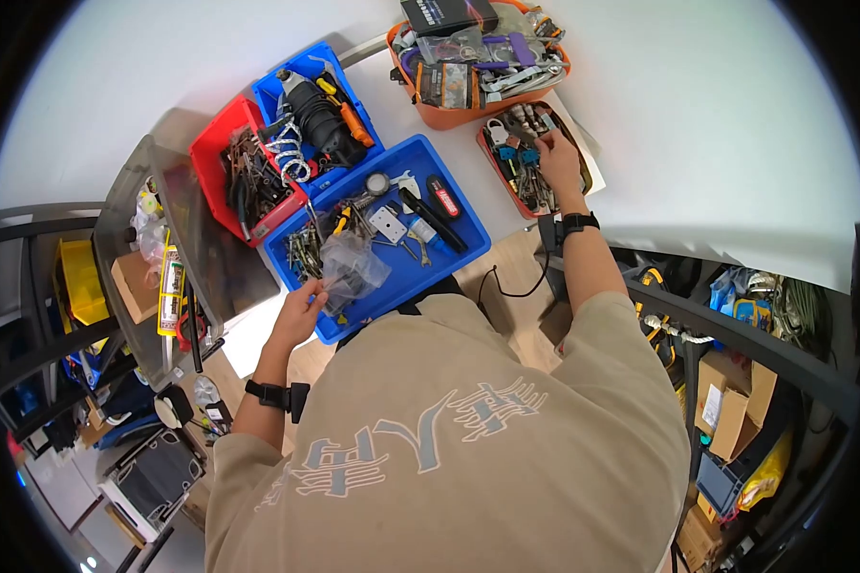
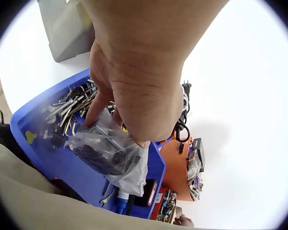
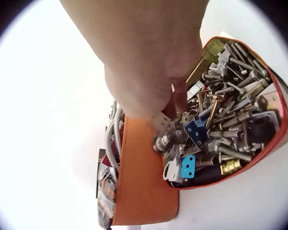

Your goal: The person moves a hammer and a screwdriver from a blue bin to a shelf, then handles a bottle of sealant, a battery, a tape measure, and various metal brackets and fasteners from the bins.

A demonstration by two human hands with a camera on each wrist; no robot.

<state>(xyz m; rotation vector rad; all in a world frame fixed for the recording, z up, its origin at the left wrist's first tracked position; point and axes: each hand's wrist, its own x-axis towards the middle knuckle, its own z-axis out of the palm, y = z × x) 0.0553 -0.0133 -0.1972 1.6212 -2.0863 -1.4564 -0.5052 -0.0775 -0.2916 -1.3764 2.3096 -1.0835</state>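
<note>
My left hand [image 1: 303, 310] pinches a clear plastic bag [image 1: 352, 267] over the front left part of a blue bin [image 1: 463, 205]. Something dark shows through the bag [image 2: 108, 153] in the left wrist view. Beside it in the bin lie hex keys and bolts [image 2: 72, 108], a white plate with holes [image 1: 387, 225], a blue-labelled bottle [image 1: 420, 229] and small wrenches. At the right, my right hand [image 1: 561, 162] is over a red-rimmed box [image 3: 283, 129] of screws and brackets. Between its fingertips is a small metal plate with holes [image 3: 162, 122], partly hidden by the hand.
Behind the red-rimmed box stands an orange bin [image 1: 440, 117] heaped with tools and packets. A red bin [image 1: 210, 153] and another blue bin [image 1: 268, 91] adjoin the front bin. A grey translucent bin [image 1: 186, 191] stands at the left. A black cable [image 1: 516, 291] hangs near the right wrist.
</note>
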